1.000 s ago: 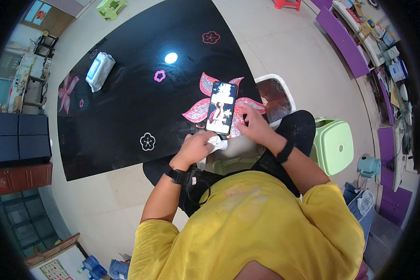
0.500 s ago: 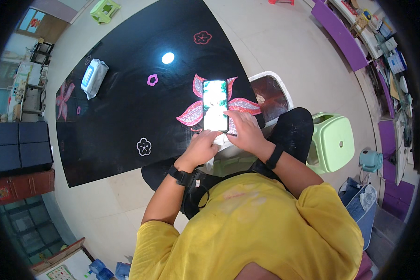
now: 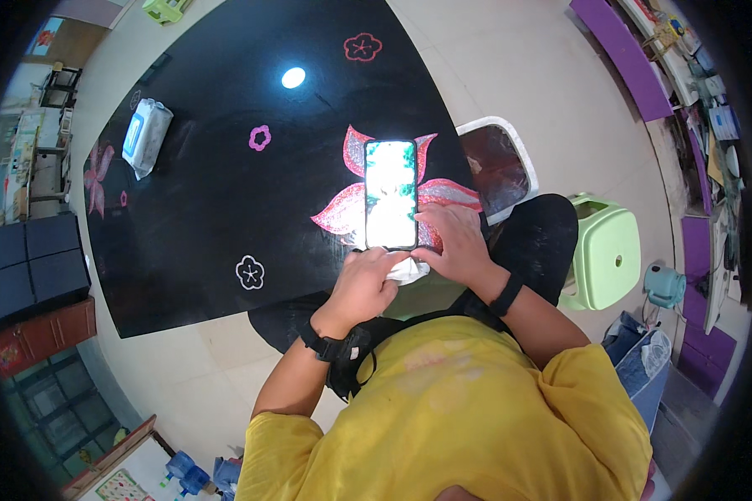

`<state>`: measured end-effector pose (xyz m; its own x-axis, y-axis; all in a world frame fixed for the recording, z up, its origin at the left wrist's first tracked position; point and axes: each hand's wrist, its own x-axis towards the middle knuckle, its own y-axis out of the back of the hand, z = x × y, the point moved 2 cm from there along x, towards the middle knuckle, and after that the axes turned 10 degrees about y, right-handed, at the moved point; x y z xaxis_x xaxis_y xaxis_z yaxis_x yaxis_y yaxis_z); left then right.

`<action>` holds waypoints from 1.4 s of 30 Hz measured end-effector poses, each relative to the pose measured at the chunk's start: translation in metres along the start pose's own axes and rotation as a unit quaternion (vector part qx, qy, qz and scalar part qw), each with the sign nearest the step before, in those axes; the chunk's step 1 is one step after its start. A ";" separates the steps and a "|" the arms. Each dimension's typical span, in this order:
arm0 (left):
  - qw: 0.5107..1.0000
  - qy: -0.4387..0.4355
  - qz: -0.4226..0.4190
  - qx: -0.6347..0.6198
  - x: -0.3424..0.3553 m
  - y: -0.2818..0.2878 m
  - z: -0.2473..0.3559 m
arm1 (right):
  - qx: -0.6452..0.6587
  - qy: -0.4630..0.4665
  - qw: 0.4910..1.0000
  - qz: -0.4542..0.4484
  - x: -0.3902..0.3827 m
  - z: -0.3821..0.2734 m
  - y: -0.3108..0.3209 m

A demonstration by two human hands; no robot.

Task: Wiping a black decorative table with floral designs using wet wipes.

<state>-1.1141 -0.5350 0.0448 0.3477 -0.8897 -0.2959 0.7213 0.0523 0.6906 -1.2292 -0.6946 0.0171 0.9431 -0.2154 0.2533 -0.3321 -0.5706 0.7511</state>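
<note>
Phone (image 3: 390,194) now lying flat on black table (image 3: 226,209), screen lit and facing up, where a second ago it was tilted up in hand (wiping looks to be moving to its lower edge). Right hand (image 3: 453,242) curling around phone's lower right corner, steadying. Left hand (image 3: 368,284) closing on crumpled white wipe (image 3: 409,269), just below phone. Wipe pack (image 3: 146,136) sitting well apart, beyond left hand.

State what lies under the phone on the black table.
The phone rests on the table, over a pink-and-silver flower decoration whose petals show either side. The flower's middle is covered. Both hands meet at its near end.
</note>
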 end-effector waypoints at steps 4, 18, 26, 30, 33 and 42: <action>1.000 -0.001 0.006 -0.006 0.003 0.000 -0.001 | -0.006 0.012 1.000 0.007 0.000 0.001 -0.001; 0.976 0.036 0.210 0.053 0.088 0.032 -0.046 | -0.056 0.017 0.995 0.079 0.102 0.021 -0.013; 0.902 0.143 0.385 0.135 0.096 0.031 -0.041 | -0.066 0.013 0.995 0.075 0.066 0.019 -0.003; 0.895 0.094 0.395 0.185 0.087 -0.010 0.002 | -0.049 -0.050 0.989 0.128 0.010 0.025 0.010; 0.928 0.066 0.325 0.171 0.101 -0.050 0.039 | -0.006 -0.104 0.975 0.196 -0.022 0.039 0.007; 0.936 -0.070 0.336 0.083 0.166 -0.041 0.058 | 0.272 -0.220 0.884 0.309 -0.068 0.077 -0.021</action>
<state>-1.1206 -0.7110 0.0060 0.5990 -0.7327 0.3231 0.2614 0.5603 0.7859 -1.2880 -0.7289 -0.0634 0.5209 -0.8384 0.1603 -0.8534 -0.5078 0.1174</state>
